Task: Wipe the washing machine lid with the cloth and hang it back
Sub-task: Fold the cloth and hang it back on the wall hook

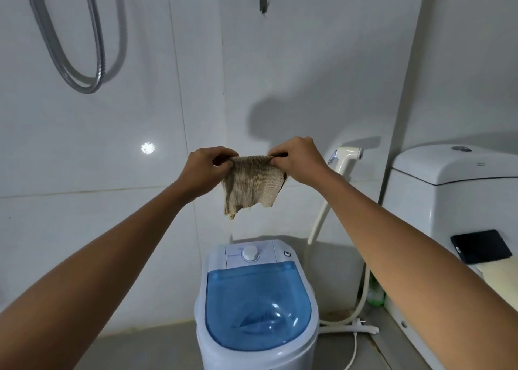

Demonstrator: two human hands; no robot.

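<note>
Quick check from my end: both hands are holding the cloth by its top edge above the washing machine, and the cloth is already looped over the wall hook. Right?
Not quite. In the head view the wall hook is bare, well above the cloth. The rest stands: the left hand and right hand pinch its top edge above the washing machine.

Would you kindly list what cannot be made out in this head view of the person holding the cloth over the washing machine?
- Fingertips of left hand and right hand: curled into the cloth, so the exact grip is hidden.
- Label on the washing machine panel: too small to read.
- Washing machine's base: cut off by the bottom edge.
- Drum contents: blurred by the tinted blue lid.
- Shower hose: its top is cut off by the top edge.
</note>
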